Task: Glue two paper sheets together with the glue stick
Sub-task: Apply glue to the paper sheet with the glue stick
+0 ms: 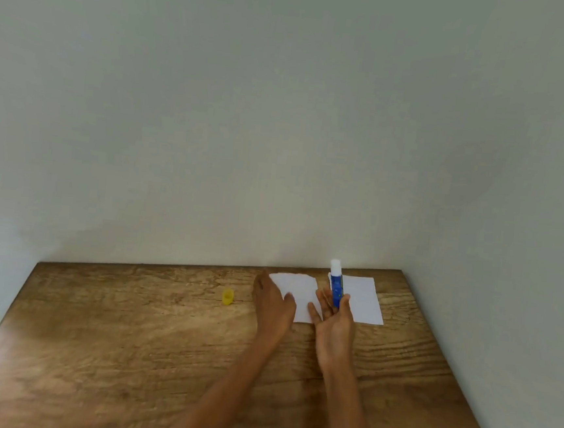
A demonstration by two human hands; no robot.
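A brown wooden tabletop [159, 356] with strong grain stands pushed into the corner of a room, its far edge against a plain pale grey-green wall [282, 111] and its right edge running along a second wall of the same colour. Near the far right corner lie two white rectangular paper sheets side by side, the left sheet [296, 288] just apart from the right sheet [363, 299], both close to the far edge. A small yellow plastic cap [228, 297] sits alone on the wood to the left of the papers, well apart from them. The blue glue stick [336, 287] with its white glue tip bared stands upright between the sheets; its label carries small marks too blurred to read. The right hand [334, 324] reaches forward with a bare forearm, its thumb and fingers [346, 303] wrapped around the lower part of the tube, tip pointing up. The left hand [271, 301] lies palm down over the left sheet's near left corner, fingers straight and together, resting flat on paper and wood.
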